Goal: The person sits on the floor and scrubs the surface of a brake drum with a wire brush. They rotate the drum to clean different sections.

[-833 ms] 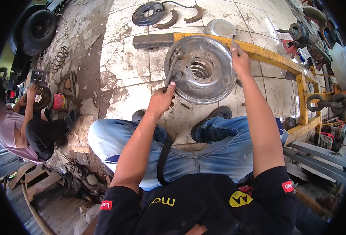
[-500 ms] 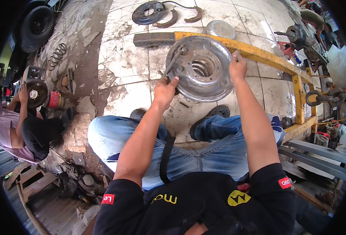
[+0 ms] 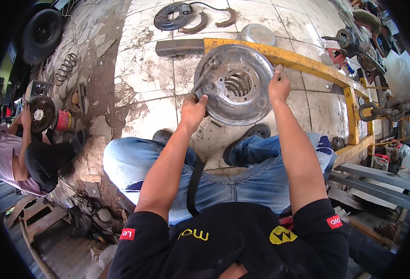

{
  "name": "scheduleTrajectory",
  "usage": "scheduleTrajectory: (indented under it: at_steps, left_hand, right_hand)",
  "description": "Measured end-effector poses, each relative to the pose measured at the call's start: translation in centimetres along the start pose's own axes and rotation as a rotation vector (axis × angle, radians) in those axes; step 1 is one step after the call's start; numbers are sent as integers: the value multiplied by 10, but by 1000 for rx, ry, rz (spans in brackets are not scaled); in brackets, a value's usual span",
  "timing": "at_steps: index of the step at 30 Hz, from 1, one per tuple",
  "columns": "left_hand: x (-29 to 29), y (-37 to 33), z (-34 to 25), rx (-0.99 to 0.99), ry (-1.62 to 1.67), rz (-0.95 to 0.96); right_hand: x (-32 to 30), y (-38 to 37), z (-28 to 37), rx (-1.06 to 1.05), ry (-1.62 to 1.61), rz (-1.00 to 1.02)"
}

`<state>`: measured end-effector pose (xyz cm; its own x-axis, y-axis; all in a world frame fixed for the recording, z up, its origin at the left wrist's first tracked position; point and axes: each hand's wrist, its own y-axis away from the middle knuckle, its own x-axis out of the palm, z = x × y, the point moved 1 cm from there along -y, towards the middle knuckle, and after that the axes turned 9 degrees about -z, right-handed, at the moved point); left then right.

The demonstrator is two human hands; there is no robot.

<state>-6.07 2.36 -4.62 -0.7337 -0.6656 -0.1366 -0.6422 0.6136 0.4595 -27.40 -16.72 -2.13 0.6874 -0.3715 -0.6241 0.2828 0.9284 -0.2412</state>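
Between my two hands I hold a round, bare-metal brake backing plate (image 3: pixel 260 100) with a big hole in its middle and smaller holes around it. My left hand (image 3: pixel 193 111) is closed on its lower left rim, thumb on top, where a thin metal pipe (image 3: pixel 201 82) runs up to a fitting on the plate. My right hand (image 3: pixel 279 85) pinches the opposite rim. Through the central hole show the curved rings of what looks like a coil spring (image 3: pixel 237 86). The plate is tilted over the tiled floor, its far edge overlapping the yellow steel frame (image 3: pixel 302 65).
Beyond the frame lie a black backing plate (image 3: pixel 172 16), two curved brake shoes (image 3: pixel 195 24) and a round silver cover (image 3: pixel 258 35). At left, a seated person (image 3: pixel 14 153) handles a brake drum (image 3: pixel 42 114). A chain (image 3: pixel 386 111) and a plastic bag (image 3: pixel 397 76) hang at right.
The plate has tipped a little, so more of the rings shows through its hole. Both hands keep their grip on the rim. The whole view has shifted slightly.
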Motion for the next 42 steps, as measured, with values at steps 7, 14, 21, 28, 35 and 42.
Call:
scheduleTrajectory:
  at_steps: [7,14,21,28,35,42]
  left_hand:
    - [3,-1,-6,113,-50,-129]
    - [6,11,-25,122,-115,-99]
    - [13,2,-19,46,-10,-151]
    - [22,-6,-16,71,21,-185]
    - [29,3,-18,-94,197,-121]
    - [30,-14,-10,-135,410,-62]
  right_hand:
    - [3,0,-8,28,-92,-25]
    - [-15,-7,7,143,-101,79]
    - [6,-10,-19,67,-136,33]
    - [4,-8,-1,-48,-68,-10]
    - [-9,10,48,-790,-149,26]
    - [27,46,66,-954,149,300]
